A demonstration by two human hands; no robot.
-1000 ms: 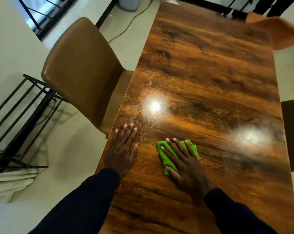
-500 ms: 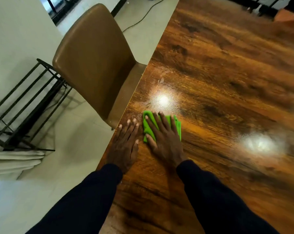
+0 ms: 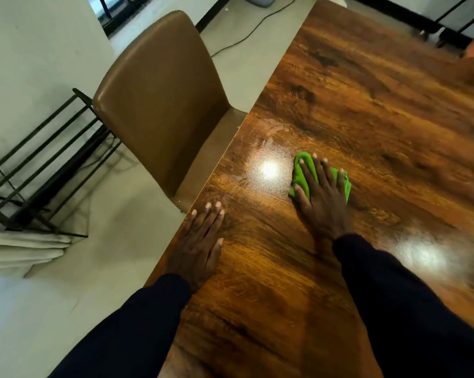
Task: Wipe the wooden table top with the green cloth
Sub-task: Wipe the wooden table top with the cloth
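The right hand [image 3: 323,199] lies flat on the green cloth [image 3: 303,174], fingers straight and spread, pressing it onto the table [image 3: 380,113] a little in from the table's left edge. The left hand [image 3: 200,241] rests palm-down right at that edge, fingers straight and close together, holding nothing.

Two long sleeves, dark navy, plain and smooth: the left sleeve [image 3: 137,328] sits at seven o'clock, the right sleeve [image 3: 399,309] at five. Cuffs close snug at the wrists. The left hand [image 3: 200,246] and right hand [image 3: 323,203] are bare, nails trimmed short.
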